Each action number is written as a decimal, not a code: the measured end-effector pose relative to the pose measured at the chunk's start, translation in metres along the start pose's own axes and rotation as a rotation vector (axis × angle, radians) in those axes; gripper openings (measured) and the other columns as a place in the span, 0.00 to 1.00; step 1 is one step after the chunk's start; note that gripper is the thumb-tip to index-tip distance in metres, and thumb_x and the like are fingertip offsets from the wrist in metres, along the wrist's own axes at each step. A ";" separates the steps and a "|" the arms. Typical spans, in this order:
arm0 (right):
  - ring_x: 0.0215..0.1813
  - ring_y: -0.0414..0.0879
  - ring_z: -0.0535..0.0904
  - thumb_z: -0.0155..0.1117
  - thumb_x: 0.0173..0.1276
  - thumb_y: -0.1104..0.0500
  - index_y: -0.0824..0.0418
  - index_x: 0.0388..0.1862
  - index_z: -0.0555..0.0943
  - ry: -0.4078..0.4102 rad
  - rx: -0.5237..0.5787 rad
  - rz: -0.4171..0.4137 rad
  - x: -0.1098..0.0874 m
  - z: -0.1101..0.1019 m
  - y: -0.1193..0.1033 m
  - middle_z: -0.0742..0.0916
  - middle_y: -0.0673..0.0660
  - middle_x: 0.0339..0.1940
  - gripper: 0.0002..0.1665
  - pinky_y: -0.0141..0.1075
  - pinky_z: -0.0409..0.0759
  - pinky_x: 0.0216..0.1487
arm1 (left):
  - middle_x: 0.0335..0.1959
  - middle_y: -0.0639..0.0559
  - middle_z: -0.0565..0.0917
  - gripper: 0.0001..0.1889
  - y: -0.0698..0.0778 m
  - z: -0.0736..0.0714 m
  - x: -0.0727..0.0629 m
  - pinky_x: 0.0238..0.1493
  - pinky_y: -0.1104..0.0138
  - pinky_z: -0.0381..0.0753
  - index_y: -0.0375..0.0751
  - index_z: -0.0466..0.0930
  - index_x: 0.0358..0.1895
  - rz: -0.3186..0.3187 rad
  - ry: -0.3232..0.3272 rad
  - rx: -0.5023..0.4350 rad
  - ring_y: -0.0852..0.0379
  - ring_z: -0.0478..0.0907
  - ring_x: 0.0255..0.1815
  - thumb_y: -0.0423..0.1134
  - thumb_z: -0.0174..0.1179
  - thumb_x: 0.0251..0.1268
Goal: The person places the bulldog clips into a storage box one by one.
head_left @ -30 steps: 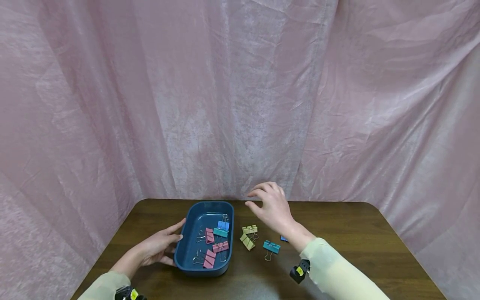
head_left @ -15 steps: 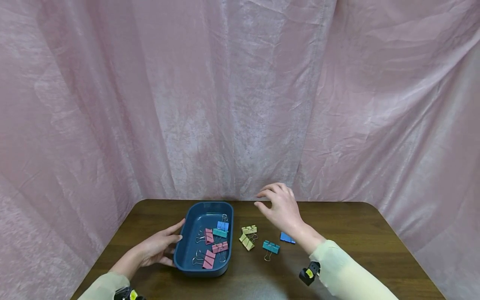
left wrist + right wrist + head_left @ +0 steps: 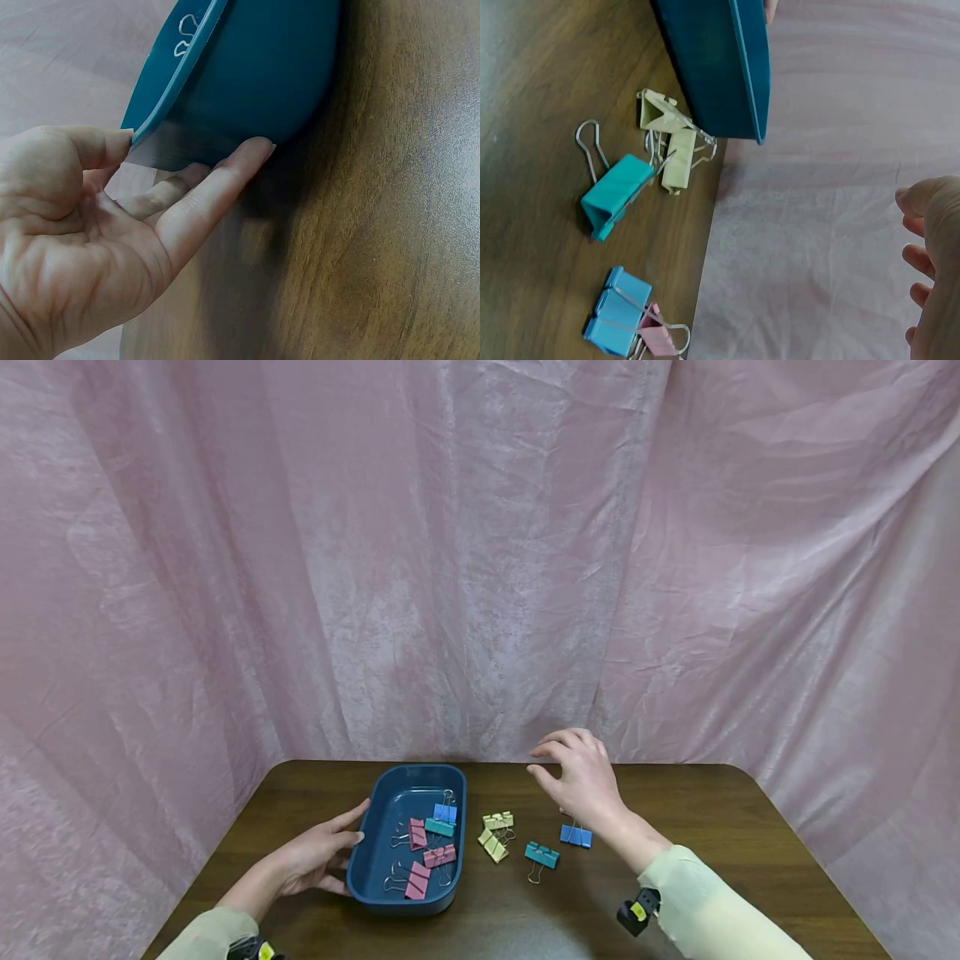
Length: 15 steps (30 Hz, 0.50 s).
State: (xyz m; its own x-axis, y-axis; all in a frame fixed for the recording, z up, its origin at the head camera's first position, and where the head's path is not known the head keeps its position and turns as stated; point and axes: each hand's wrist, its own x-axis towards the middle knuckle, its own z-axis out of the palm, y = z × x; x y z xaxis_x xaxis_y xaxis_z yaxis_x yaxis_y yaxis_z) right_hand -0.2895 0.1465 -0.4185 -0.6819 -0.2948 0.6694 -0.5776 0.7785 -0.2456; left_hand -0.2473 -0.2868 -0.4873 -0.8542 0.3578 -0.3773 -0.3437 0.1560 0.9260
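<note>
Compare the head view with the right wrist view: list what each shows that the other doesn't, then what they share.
Only head: the clips inside the box, namely three pink clips, one teal clip and one blue clip; also both sleeves.

Only right wrist: the pink body of a loose clip beside the loose blue clip.

Both: the box, two yellow clips, a loose teal clip, the loose blue clip, tabletop, curtain, right hand.
</note>
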 end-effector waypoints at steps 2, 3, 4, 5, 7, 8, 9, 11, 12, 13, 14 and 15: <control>0.57 0.54 0.76 0.79 0.61 0.51 0.49 0.40 0.90 0.002 -0.002 0.010 -0.001 -0.002 0.003 0.87 0.48 0.48 0.09 0.55 0.71 0.59 | 0.63 0.26 0.73 0.36 0.000 0.000 0.000 0.43 0.39 0.84 0.51 0.37 0.85 0.002 -0.006 -0.002 0.34 0.82 0.55 0.39 0.46 0.83; 0.57 0.54 0.76 0.79 0.61 0.52 0.49 0.40 0.90 0.004 -0.001 0.012 -0.002 -0.002 0.005 0.87 0.48 0.48 0.09 0.55 0.70 0.59 | 0.63 0.26 0.73 0.36 0.000 0.000 0.000 0.43 0.39 0.84 0.51 0.37 0.85 0.004 -0.008 -0.004 0.34 0.82 0.55 0.39 0.46 0.83; 0.57 0.54 0.76 0.79 0.61 0.52 0.50 0.40 0.90 0.007 0.002 0.014 -0.002 -0.003 0.007 0.87 0.49 0.48 0.09 0.56 0.70 0.59 | 0.63 0.26 0.73 0.36 0.000 0.000 0.001 0.43 0.39 0.84 0.51 0.37 0.85 0.005 -0.010 -0.004 0.34 0.82 0.55 0.39 0.46 0.83; 0.57 0.54 0.76 0.78 0.61 0.52 0.50 0.40 0.90 0.008 0.003 0.016 -0.003 -0.004 0.008 0.87 0.49 0.48 0.09 0.56 0.70 0.59 | 0.64 0.26 0.73 0.37 -0.001 0.000 0.001 0.43 0.39 0.84 0.51 0.37 0.85 0.005 -0.012 -0.005 0.34 0.82 0.55 0.39 0.46 0.83; 0.57 0.55 0.76 0.78 0.61 0.53 0.51 0.40 0.90 0.011 0.007 0.017 -0.004 -0.005 0.010 0.87 0.49 0.48 0.10 0.56 0.70 0.59 | 0.64 0.25 0.72 0.37 -0.001 -0.001 0.001 0.43 0.39 0.84 0.51 0.37 0.85 0.006 -0.013 -0.007 0.34 0.82 0.55 0.39 0.46 0.83; 0.57 0.55 0.76 0.78 0.61 0.53 0.51 0.41 0.90 0.012 0.010 0.017 -0.004 -0.006 0.011 0.87 0.50 0.48 0.10 0.56 0.70 0.59 | 0.64 0.25 0.72 0.37 -0.001 -0.001 0.001 0.43 0.39 0.84 0.51 0.37 0.85 0.006 -0.014 -0.007 0.34 0.82 0.55 0.39 0.46 0.83; 0.57 0.55 0.76 0.78 0.61 0.53 0.52 0.41 0.90 0.013 0.010 0.018 -0.005 -0.007 0.012 0.87 0.50 0.48 0.10 0.56 0.70 0.59 | 0.65 0.25 0.72 0.37 -0.001 -0.001 0.001 0.43 0.39 0.84 0.51 0.37 0.85 0.006 -0.014 -0.007 0.34 0.81 0.55 0.39 0.46 0.83; 0.57 0.55 0.76 0.78 0.61 0.53 0.51 0.41 0.90 0.015 0.004 0.021 -0.005 -0.008 0.013 0.87 0.50 0.48 0.10 0.56 0.70 0.59 | 0.64 0.25 0.73 0.37 -0.001 -0.001 0.001 0.43 0.39 0.84 0.51 0.37 0.85 0.005 -0.014 -0.008 0.34 0.81 0.55 0.40 0.46 0.83; 0.57 0.55 0.76 0.78 0.61 0.52 0.51 0.41 0.90 0.015 -0.001 0.023 -0.006 -0.008 0.014 0.87 0.49 0.48 0.10 0.56 0.70 0.58 | 0.64 0.25 0.73 0.37 -0.001 -0.001 0.001 0.43 0.39 0.84 0.51 0.37 0.85 0.005 -0.014 -0.008 0.34 0.81 0.55 0.40 0.46 0.83; 0.57 0.55 0.76 0.78 0.60 0.52 0.51 0.40 0.90 0.014 -0.004 0.025 -0.006 -0.009 0.015 0.87 0.49 0.48 0.10 0.56 0.70 0.58 | 0.64 0.26 0.73 0.37 -0.001 -0.001 0.001 0.43 0.39 0.84 0.51 0.37 0.85 0.005 -0.014 -0.009 0.34 0.81 0.55 0.40 0.46 0.83; 0.57 0.55 0.76 0.78 0.60 0.52 0.51 0.40 0.90 0.013 -0.007 0.028 -0.007 -0.009 0.016 0.87 0.49 0.48 0.10 0.56 0.70 0.59 | 0.64 0.26 0.73 0.37 -0.001 -0.001 0.000 0.43 0.39 0.84 0.51 0.37 0.85 0.004 -0.014 -0.009 0.34 0.81 0.55 0.40 0.46 0.83; 0.57 0.55 0.76 0.78 0.60 0.52 0.51 0.40 0.90 0.011 -0.011 0.031 -0.007 -0.009 0.017 0.87 0.49 0.48 0.10 0.56 0.70 0.59 | 0.63 0.26 0.73 0.37 0.000 -0.001 0.000 0.43 0.39 0.84 0.51 0.37 0.85 0.005 -0.013 -0.009 0.34 0.81 0.55 0.40 0.46 0.83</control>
State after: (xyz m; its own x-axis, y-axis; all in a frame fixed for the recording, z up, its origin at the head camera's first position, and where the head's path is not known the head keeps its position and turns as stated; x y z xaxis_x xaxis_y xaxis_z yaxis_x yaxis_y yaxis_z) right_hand -0.2904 0.1674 -0.4208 -0.6943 -0.2644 0.6693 -0.5512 0.7933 -0.2585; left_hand -0.2478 -0.2876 -0.4878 -0.8506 0.3705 -0.3731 -0.3433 0.1462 0.9278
